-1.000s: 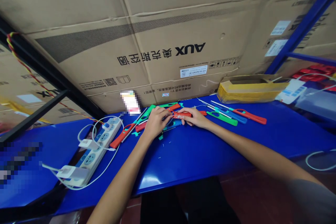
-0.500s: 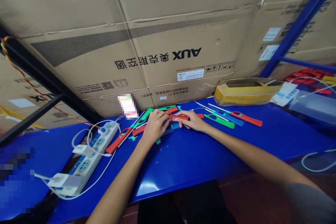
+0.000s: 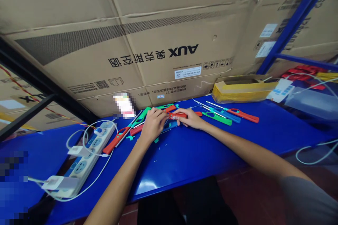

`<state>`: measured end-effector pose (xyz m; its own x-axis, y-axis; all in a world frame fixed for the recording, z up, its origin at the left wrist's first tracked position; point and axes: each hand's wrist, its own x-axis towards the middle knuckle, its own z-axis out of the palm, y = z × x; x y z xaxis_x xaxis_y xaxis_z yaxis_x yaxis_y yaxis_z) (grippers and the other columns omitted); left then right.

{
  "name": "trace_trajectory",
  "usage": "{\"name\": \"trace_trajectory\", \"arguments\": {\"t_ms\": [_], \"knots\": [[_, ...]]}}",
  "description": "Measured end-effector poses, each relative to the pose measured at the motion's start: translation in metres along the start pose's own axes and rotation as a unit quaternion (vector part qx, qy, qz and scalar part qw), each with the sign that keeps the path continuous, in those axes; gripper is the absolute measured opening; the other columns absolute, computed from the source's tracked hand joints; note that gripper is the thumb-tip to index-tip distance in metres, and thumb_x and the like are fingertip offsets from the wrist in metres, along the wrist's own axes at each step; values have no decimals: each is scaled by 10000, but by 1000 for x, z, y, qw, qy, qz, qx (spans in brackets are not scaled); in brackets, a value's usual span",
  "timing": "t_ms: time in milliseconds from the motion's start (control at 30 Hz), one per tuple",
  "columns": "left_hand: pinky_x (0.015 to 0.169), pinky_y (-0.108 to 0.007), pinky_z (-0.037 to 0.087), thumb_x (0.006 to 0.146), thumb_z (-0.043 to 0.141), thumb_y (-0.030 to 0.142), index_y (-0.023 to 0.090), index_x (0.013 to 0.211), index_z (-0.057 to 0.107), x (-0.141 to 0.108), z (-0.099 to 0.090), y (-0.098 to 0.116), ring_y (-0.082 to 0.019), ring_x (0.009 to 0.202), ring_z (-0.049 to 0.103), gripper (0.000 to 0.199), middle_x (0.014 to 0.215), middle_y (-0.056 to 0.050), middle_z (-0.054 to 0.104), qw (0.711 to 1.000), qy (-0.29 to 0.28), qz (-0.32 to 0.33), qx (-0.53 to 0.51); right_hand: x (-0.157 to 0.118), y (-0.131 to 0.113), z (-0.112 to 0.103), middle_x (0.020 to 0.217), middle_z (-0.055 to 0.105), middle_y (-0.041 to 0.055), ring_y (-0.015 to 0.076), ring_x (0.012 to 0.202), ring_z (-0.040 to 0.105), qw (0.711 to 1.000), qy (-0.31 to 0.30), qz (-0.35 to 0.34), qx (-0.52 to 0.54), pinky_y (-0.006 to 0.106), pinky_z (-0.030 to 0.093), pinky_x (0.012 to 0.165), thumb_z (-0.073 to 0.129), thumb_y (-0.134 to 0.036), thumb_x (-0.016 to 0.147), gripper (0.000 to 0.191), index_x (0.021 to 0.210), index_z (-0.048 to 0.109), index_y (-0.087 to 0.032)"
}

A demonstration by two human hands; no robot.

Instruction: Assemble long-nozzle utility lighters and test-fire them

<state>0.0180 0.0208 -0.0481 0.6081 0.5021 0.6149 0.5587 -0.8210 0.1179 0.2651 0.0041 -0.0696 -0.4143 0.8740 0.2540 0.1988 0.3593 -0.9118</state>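
Observation:
Both hands meet over the blue table [image 3: 185, 154], closed around a red lighter body [image 3: 178, 115] with thin clear or metal parts at its middle. My left hand [image 3: 154, 123] pinches its left end. On the other side, the fingers of my right hand [image 3: 192, 119] are bent round the right part. Below them lies a blue lighter body [image 3: 171, 125], partly covered. To the left rest a red lighter [image 3: 116, 140] and a green one [image 3: 142, 116], with metal tubes. Right of my hands are a green lighter [image 3: 218, 117], a blue one [image 3: 232, 117] and another red one [image 3: 246, 115].
A white power strip [image 3: 84, 161] with plugs and looping cables runs along the left. A blurred-out bright object [image 3: 125, 106] leans at the back. An open yellow-taped box [image 3: 241, 90] stands at the back right, beside a clear plastic container [image 3: 310, 100]. Large cardboard [image 3: 158, 35] forms the back.
The whole view has shifted slightly, so things appear a little further left. My hands stay together on the red lighter body, with only small finger movement.

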Motion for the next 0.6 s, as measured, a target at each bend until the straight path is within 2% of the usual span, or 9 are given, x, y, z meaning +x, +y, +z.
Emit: {"name": "trace_trajectory", "arguments": {"t_ms": [233,433,600], "knots": [[811,-416,441,1090,590,277,196,1049,727,1,1,5,-259,925,554,165,981,-71,742,999,5,3,52,0,5,2,773,744,-23,95,448,520,1000,4,2,-6,219,413,463,630,-318,968,312,1249,669,-188],[839,-426,457,1112,526,280,198,1044,722,3,-2,9,-258,929,561,223,996,-85,742,999,-5,-10,35,0,6,3,787,743,-18,101,459,538,1000,5,7,-22,224,426,461,646,-351,987,293,1238,677,-202],[864,-432,472,1086,567,266,215,1036,721,2,-8,1,-264,948,561,170,1003,-81,738,1000,-27,-10,-1,0,3,3,798,746,-11,100,460,522,1000,10,15,-21,236,421,472,649,-393,999,305,1242,674,-209]]}}
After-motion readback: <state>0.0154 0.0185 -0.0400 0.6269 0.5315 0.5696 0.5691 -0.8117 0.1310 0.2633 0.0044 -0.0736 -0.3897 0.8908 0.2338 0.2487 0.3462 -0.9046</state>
